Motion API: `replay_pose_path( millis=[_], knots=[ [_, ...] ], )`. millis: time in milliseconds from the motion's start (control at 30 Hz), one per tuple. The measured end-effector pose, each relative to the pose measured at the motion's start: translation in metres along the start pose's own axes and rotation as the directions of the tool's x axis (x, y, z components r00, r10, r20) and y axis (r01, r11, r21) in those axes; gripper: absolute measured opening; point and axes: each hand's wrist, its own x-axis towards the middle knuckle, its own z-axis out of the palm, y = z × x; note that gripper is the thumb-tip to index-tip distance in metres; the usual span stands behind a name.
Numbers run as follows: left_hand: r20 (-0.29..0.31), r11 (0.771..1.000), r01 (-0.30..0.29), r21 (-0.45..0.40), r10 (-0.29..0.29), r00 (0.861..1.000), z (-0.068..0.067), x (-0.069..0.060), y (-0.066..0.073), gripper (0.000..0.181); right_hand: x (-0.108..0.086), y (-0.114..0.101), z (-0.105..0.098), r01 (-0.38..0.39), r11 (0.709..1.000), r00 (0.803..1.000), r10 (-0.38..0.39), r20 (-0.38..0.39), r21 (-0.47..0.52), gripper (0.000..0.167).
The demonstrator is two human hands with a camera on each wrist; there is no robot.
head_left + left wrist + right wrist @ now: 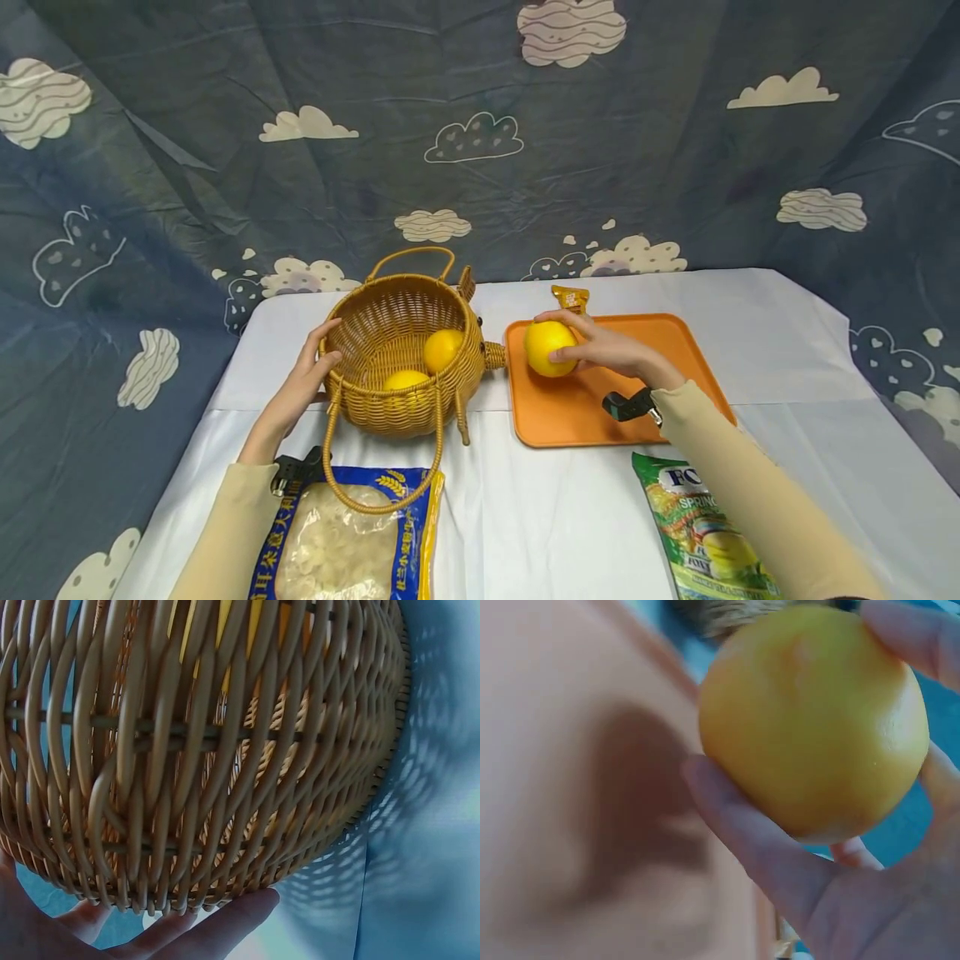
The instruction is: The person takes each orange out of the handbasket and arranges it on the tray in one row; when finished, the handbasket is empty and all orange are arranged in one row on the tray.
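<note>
My left hand (pixel 306 371) holds the left side of a brown wicker basket (pixel 397 412), its fingertips and thumb at the rim. Close up in the left wrist view, the fingers (pixel 225 922) lie along the edge of the weave (pixel 202 750). Two yellow-orange fruits sit inside the basket: a rounder one (pixel 443 350) on the right and a partly hidden one (pixel 406 380) near the front. My right hand (pixel 603 346) grips an orange (pixel 546 350) over the left part of an orange tray (pixel 592 417). In the right wrist view, thumb and fingers wrap the orange (pixel 814 724), with a shadow on the tray below.
A small brown-gold wrapped snack (pixel 572 298) lies behind the tray. In front are a blue pasta bag (pixel 341 542), partly under the basket's front handle (pixel 367 507), and a green packet (pixel 701 525) partly behind the right forearm. A cloud-patterned curtain (pixel 480 200) hangs behind the white-covered table.
</note>
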Motion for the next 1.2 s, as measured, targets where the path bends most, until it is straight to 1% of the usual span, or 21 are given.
replay_pose_path(
  millis=[67,133,267,400,533,767,933,1000,1133,1200],
  knots=[
    [-0.002,1.0,0.0,0.001,0.0,1.0,0.0,0.0,-0.001,0.058,0.001,0.005,0.005,-0.009,0.997,1.0,0.007,-0.021,-0.082,0.065],
    [-0.004,1.0,0.001,-0.001,-0.001,1.0,0.0,0.0,-0.001,0.057,0.001,0.009,0.009,-0.014,0.986,0.999,0.007,-0.038,-0.167,0.065],
    [-0.008,1.0,0.0,0.002,0.0,1.0,0.001,0.001,-0.002,0.057,0.0,0.012,0.015,-0.015,0.969,0.998,0.0,-0.061,-0.248,0.064],
    [-0.014,1.0,0.003,0.003,-0.003,1.0,0.0,0.001,-0.001,0.057,0.001,0.013,0.02,-0.002,0.967,0.997,-0.018,-0.078,-0.255,0.06],
    [-0.02,1.0,0.006,0.004,-0.006,1.0,0.0,0.001,-0.001,0.057,0.001,0.012,0.023,-0.007,0.964,0.997,-0.015,-0.08,-0.265,0.06],
    [-0.014,1.0,-0.006,-0.003,0.006,1.0,0.001,0.0,-0.003,0.057,-0.002,0.009,0.02,0.0,0.966,0.998,-0.016,-0.058,-0.26,0.065],
    [-0.013,1.0,-0.006,-0.005,0.006,1.0,0.002,0.001,-0.003,0.057,-0.004,0.01,0.018,-0.013,0.968,0.998,-0.005,-0.07,-0.251,0.064],
    [-0.014,1.0,-0.006,-0.002,0.006,1.0,0.002,0.0,-0.003,0.057,-0.003,0.011,0.017,-0.008,0.97,0.997,-0.01,-0.074,-0.243,0.062],
    [-0.017,1.0,-0.01,0.003,0.01,1.0,0.002,0.0,-0.002,0.058,0.001,0.012,0.018,0.019,0.975,0.998,-0.033,-0.058,-0.222,0.061],
    [-0.018,1.0,-0.011,0.004,0.011,1.0,0.002,0.0,-0.002,0.057,0.002,0.012,0.019,0.024,0.972,0.998,-0.036,-0.05,-0.232,0.061]
  ],
)
